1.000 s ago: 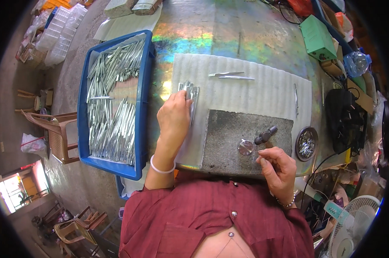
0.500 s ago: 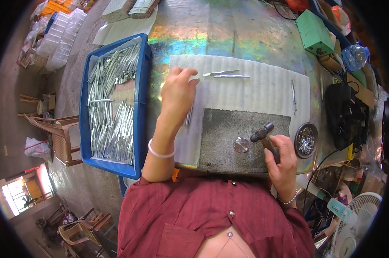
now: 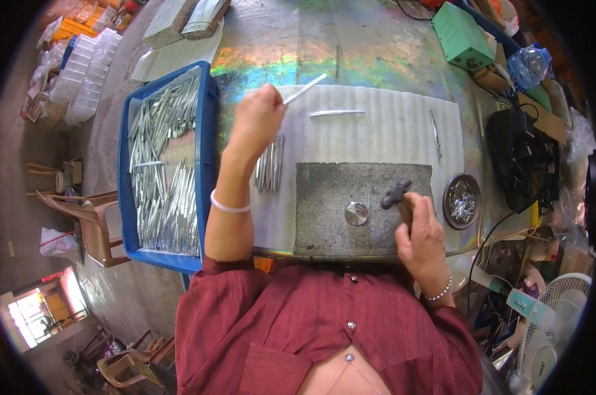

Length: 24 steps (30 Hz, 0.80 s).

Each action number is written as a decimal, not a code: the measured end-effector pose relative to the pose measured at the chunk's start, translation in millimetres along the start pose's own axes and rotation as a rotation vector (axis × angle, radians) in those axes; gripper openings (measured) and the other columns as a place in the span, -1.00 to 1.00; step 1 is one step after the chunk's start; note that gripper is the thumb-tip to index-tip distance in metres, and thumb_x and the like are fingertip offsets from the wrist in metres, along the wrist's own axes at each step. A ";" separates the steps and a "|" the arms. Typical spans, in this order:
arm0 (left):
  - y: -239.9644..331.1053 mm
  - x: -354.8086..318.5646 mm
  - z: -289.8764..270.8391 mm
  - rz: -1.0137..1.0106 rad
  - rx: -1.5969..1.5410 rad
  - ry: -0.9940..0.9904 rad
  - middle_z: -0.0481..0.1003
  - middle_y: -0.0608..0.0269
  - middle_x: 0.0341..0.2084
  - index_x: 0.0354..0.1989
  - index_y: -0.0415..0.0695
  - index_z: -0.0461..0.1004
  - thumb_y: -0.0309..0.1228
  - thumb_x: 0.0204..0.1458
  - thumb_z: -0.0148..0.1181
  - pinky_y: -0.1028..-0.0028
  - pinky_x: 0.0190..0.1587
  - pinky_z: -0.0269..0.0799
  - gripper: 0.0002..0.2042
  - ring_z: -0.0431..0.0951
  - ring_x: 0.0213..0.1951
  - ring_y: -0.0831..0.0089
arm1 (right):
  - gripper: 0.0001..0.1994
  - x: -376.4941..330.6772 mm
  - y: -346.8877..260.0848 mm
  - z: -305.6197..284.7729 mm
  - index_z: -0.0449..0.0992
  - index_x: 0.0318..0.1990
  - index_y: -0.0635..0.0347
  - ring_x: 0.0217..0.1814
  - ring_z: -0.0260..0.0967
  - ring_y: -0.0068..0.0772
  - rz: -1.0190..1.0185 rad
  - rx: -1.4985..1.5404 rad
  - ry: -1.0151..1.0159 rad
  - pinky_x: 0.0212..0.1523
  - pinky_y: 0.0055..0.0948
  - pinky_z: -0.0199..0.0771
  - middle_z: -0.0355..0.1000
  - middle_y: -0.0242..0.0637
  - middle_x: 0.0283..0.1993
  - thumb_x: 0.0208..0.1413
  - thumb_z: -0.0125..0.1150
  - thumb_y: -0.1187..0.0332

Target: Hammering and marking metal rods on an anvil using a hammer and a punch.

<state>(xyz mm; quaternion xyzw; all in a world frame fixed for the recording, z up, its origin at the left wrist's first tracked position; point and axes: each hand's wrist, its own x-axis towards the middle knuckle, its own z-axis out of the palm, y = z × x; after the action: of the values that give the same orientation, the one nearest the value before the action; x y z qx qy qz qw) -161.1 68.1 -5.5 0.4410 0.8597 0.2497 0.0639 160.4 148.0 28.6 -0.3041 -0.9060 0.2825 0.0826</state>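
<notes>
My left hand (image 3: 260, 120) is closed on a slim silver metal piece (image 3: 306, 88), long and tapered like tweezers, raised over the far left of a white foam sheet (image 3: 377, 138). Another slim piece (image 3: 337, 112) lies on the sheet to its right. Beside my left wrist rests a row of several similar pieces (image 3: 269, 164), partly covered by the arm. My right hand (image 3: 422, 230) grips a small hammer (image 3: 397, 195) by its handle, the dark head above a grey stone slab (image 3: 324, 230). A shiny round metal disc (image 3: 356, 214) sits on the slab, left of the hammer.
A blue tray (image 3: 209, 131) full of slim silver pieces stands at the left. Right of the slab is a dark round dish (image 3: 448, 214) of small shiny bits. One thin piece (image 3: 435, 135) lies near the sheet's right edge. A green metal box (image 3: 462, 36) stands far right.
My left hand has taken one of the two slim pieces off the foam sheet and lifted it, its free end pointing up and right. The hammer stays in my right hand.
</notes>
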 end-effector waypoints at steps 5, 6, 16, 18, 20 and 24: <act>51.4 -49.2 -54.2 -0.069 -0.290 0.257 0.46 0.06 -0.58 -0.46 -0.29 0.40 -0.57 -0.07 0.11 0.46 -0.40 0.39 -0.95 0.51 -0.52 0.31 | -0.80 -5.9 28.9 -4.7 0.35 -0.15 0.34 -0.38 0.40 -0.30 0.130 0.360 0.185 -0.32 -0.42 0.36 0.39 -0.12 -0.38 0.03 0.02 0.56; 59.2 -58.0 -55.3 -0.035 -0.356 0.246 0.44 0.20 -0.57 -0.42 -0.29 0.41 -0.59 -0.05 0.13 0.55 -0.38 0.36 -0.95 0.45 -0.50 0.49 | -0.83 -12.0 36.8 -5.4 0.37 -0.17 0.32 -0.45 0.33 -0.53 0.181 0.450 0.254 -0.39 -0.53 0.34 0.39 -0.28 -0.44 0.06 -0.01 0.57; 108.3 -120.6 -60.1 0.198 -0.243 -0.029 0.36 0.14 -0.55 -0.43 -0.25 0.36 -0.75 -0.20 0.14 0.43 -0.47 0.32 -0.83 0.43 -0.53 0.27 | -0.79 -7.5 122.7 -28.5 0.47 -0.22 0.30 -0.33 0.43 -0.49 0.517 0.254 0.477 -0.29 -0.50 0.40 0.45 -0.31 -0.37 -0.06 0.20 0.45; 111.1 -116.9 -55.7 0.229 -0.252 -0.049 0.35 0.16 -0.55 -0.43 -0.26 0.36 -0.76 -0.18 0.13 0.50 -0.48 0.33 -0.84 0.42 -0.55 0.36 | -0.75 -7.2 135.7 -28.8 0.47 -0.21 0.31 -0.31 0.45 -0.40 0.519 0.126 0.440 -0.26 -0.45 0.41 0.45 -0.26 -0.36 -0.09 0.21 0.42; 113.1 -115.9 -51.1 0.247 -0.248 -0.065 0.36 0.20 -0.55 -0.44 -0.28 0.36 -0.76 -0.16 0.11 0.58 -0.49 0.32 -0.85 0.41 -0.56 0.48 | -0.72 -4.5 138.1 -31.5 0.45 -0.24 0.32 -0.30 0.45 -0.13 0.509 -0.048 0.370 -0.25 -0.26 0.41 0.45 -0.14 -0.34 -0.12 0.22 0.34; 119.6 -117.4 -45.5 0.200 -0.369 -0.073 0.37 0.17 -0.54 -0.41 -0.24 0.38 -0.71 -0.17 0.17 0.47 -0.48 0.33 -0.84 0.41 -0.54 0.34 | -0.77 3.9 135.7 -33.7 0.44 -0.32 0.32 -0.33 0.43 -0.09 0.471 -0.135 0.350 -0.30 -0.22 0.39 0.43 -0.10 -0.37 -0.11 0.20 0.35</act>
<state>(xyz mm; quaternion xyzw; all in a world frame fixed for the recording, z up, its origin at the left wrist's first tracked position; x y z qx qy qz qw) -18.5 16.6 79.1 0.5137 0.7484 0.3920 0.1497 236.5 254.8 -19.9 -0.5550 -0.7992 0.1761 0.1493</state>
